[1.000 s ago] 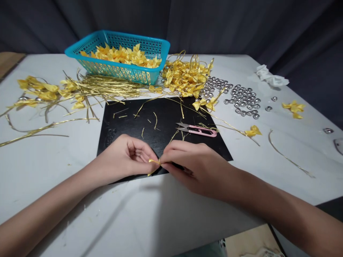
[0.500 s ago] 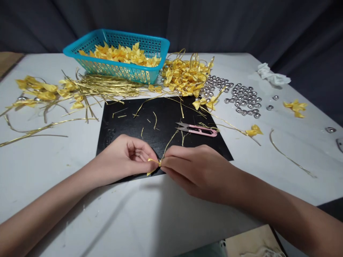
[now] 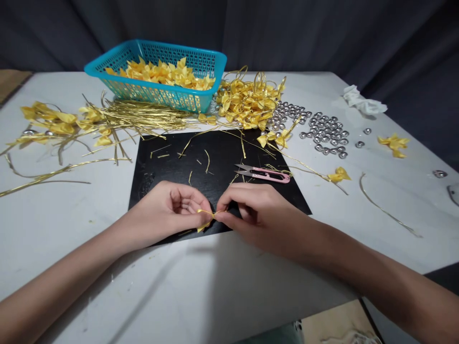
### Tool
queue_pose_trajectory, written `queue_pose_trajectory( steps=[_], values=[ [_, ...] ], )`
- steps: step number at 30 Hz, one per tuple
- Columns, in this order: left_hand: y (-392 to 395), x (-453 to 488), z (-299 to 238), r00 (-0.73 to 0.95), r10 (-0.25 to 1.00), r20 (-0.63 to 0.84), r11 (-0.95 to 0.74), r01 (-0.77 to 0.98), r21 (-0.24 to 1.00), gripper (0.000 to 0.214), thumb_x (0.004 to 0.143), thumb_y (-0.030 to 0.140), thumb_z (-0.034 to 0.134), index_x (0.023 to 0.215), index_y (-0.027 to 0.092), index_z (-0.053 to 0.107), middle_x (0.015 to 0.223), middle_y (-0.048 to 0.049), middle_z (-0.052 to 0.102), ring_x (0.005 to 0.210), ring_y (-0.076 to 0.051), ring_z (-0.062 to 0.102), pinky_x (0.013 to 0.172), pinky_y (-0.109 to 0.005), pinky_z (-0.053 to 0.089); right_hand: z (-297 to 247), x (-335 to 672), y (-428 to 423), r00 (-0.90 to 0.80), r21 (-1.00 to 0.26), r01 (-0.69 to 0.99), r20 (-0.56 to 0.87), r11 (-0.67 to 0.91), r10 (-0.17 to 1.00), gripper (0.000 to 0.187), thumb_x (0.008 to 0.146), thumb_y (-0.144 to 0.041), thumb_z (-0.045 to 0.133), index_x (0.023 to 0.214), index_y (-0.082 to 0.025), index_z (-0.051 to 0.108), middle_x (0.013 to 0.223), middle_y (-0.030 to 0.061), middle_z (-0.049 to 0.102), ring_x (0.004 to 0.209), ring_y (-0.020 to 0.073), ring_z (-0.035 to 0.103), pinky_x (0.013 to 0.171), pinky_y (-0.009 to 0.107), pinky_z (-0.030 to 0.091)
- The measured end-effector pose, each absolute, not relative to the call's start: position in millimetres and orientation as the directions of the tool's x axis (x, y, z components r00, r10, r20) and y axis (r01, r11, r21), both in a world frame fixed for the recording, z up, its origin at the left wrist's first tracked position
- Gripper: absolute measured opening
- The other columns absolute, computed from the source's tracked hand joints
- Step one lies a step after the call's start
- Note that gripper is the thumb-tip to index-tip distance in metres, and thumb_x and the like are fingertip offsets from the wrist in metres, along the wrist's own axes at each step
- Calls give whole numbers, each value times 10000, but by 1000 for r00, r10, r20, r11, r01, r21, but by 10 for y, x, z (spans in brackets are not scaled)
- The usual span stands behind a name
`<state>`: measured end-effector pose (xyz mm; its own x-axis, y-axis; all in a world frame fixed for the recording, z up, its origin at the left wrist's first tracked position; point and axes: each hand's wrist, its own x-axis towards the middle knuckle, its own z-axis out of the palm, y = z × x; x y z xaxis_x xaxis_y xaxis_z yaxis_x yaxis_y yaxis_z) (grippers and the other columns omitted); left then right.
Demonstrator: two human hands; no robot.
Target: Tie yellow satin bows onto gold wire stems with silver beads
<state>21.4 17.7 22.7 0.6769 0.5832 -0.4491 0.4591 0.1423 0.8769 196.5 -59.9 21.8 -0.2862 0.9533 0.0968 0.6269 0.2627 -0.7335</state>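
L hand (image 3: 175, 208) pinching yel. satin-look ribbon flower (image 3: 202, 228) | R hand (image 3: 258, 205) pinching its gathered end (image 3: 213, 216) | prob. light, soft, slippery; grip end

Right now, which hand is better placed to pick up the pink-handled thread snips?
Probably the right hand: the thread snips lie just beyond it on the black mat, handles toward the right. The left hand is farther off, pinching a yellow ribbon piece, though the right hand is also busy there.

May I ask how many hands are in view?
2: the left hand pinches a yellow ribbon over the mat; the right hand meets it from the right.
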Motion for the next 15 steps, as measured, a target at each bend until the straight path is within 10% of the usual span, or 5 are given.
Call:
queue_pose_trajectory(
  steps=[15],
  values=[
    [151, 125, 234, 772, 516, -371, 33, 415, 909, 132, 746, 260, 623, 684, 144, 634, 580, 31, 560, 535, -60, 480, 483, -116, 360, 256, 1960, -633, -380, -755, 593, 43, 279, 924, 133, 843, -103, 453, 720, -141, 490, 673, -20, 456, 577, 74, 382, 585, 202, 319]
  ],
)
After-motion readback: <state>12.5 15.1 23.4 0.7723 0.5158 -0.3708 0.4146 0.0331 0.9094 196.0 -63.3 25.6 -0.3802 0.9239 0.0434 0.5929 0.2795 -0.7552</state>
